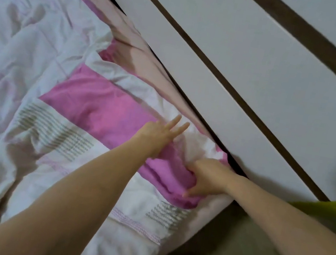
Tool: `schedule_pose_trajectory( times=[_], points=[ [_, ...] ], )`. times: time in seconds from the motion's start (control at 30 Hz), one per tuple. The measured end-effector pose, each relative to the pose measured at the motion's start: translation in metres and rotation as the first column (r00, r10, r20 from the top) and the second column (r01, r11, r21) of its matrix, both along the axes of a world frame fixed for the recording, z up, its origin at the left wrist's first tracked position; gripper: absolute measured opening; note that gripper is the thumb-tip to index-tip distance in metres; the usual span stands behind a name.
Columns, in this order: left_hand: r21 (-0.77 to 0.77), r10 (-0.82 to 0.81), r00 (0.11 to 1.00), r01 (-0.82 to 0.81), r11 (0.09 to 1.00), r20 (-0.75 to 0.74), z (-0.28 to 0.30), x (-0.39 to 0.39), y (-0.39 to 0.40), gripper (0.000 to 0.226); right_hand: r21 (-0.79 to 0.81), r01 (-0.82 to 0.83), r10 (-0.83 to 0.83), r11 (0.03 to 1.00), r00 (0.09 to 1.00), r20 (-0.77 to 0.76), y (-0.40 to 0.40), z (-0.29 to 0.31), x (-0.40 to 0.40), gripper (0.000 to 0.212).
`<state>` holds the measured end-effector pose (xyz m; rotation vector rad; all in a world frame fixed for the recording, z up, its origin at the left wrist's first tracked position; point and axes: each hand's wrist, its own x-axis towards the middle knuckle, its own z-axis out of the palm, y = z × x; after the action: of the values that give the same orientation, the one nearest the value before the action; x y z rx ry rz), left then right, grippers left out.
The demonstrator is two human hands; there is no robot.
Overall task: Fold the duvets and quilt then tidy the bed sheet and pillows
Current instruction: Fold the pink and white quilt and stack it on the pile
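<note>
A: Centre frame, the soft pink-and-white patchwork quilt [89, 109] sprawls on the bed; right hand [205, 176] clenches its pink corner.
B: Left hand [156, 134], fingers [174, 121] straight, presses nearby. Light, floppy — best gathered by corners.

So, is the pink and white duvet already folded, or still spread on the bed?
Mostly spread: the duvet lies rumpled across the bed. Only its corner is bunched under the right hand; the left hand rests flat.

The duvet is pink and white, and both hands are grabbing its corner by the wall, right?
Not both. Only the right hand grips the duvet corner by the wall; the left hand lies flat, fingers straight, as the head view shows.
</note>
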<state>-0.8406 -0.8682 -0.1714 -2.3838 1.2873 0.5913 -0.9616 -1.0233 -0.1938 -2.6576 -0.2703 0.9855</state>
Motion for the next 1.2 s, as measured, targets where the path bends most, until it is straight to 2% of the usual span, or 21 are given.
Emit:
schedule_pose_trajectory(
  times=[0.07, 0.1, 0.17, 0.23, 0.33, 0.4, 0.47, 0.57, 0.67, 0.77, 0.9, 1.03, 1.1, 1.2],
  points=[
    [0.060, -0.079, 0.997, 0.078, 0.995, 0.004, -0.005, -0.006, -0.017, 0.122, -0.091, -0.273, 0.275, 0.958, 0.961, 0.017, -0.010, 0.004, -0.013, 0.064],
    [0.098, -0.062, 0.998, 0.064, 0.993, -0.026, -0.007, -0.009, -0.023, 0.110, -0.119, -0.307, 0.309, 0.944, 0.951, -0.001, -0.018, 0.004, -0.019, 0.059],
    [0.164, 0.034, 0.994, -0.016, 0.986, -0.108, -0.015, -0.018, -0.031, 0.073, -0.114, -0.182, 0.182, 0.977, 0.983, -0.011, -0.035, 0.002, -0.025, 0.039],
    [0.159, 0.098, 0.990, -0.081, 0.984, -0.103, -0.021, -0.032, -0.031, 0.048, -0.029, 0.010, -0.008, 1.000, 0.997, 0.078, -0.041, 0.004, -0.031, 0.025],
    [-0.009, 0.210, 0.971, -0.213, 0.977, -0.112, -0.011, -0.047, -0.029, 0.030, -0.037, 0.084, -0.073, 0.996, 0.966, 0.248, -0.038, 0.028, -0.033, 0.051],
    [-0.112, 0.205, 0.972, -0.217, 0.970, -0.115, 0.008, -0.053, -0.039, 0.028, -0.060, 0.111, -0.084, 0.992, 0.935, 0.345, -0.045, 0.048, -0.045, 0.057],
    [-0.193, 0.164, 0.981, -0.182, 0.964, -0.104, 0.034, -0.061, -0.067, 0.028, -0.103, 0.197, -0.136, 0.975, 0.895, 0.425, -0.071, 0.077, -0.066, 0.054],
    [-0.306, 0.129, 0.983, -0.164, 0.938, -0.129, 0.069, -0.083, -0.130, 0.031, -0.241, 0.283, -0.146, 0.928, 0.873, 0.465, -0.112, 0.123, -0.102, 0.036],
    [-0.356, 0.102, 0.980, -0.157, 0.921, -0.169, 0.095, -0.121, -0.184, 0.035, -0.328, 0.414, -0.245, 0.849, 0.859, 0.450, -0.137, 0.153, -0.142, 0.031],
    [-0.279, 0.104, 0.967, -0.169, 0.945, -0.234, 0.092, -0.145, -0.201, 0.033, -0.366, 0.446, -0.293, 0.817, 0.867, 0.403, -0.132, 0.141, -0.172, 0.023],
    [-0.139, 0.124, 0.967, -0.157, 0.978, -0.223, 0.077, -0.137, -0.158, 0.039, -0.402, 0.367, -0.254, 0.838, 0.917, 0.307, -0.106, 0.101, -0.170, 0.028],
    [0.008, 0.280, 0.953, -0.281, 0.960, -0.120, 0.061, -0.107, -0.082, 0.048, -0.185, 0.442, -0.406, 0.878, 0.891, 0.203, -0.067, 0.070, -0.131, 0.031],
    [0.030, 0.359, 0.932, -0.358, 0.933, -0.055, 0.049, -0.090, -0.052, 0.051, -0.125, 0.456, -0.432, 0.881, 0.884, 0.181, -0.048, 0.056, -0.107, 0.033],
    [0.007, 0.522, 0.850, -0.523, 0.852, -0.066, 0.020, -0.059, -0.016, 0.062, -0.047, 0.458, -0.442, 0.888, 0.875, 0.196, -0.020, 0.027, -0.058, 0.038]
  ],
)
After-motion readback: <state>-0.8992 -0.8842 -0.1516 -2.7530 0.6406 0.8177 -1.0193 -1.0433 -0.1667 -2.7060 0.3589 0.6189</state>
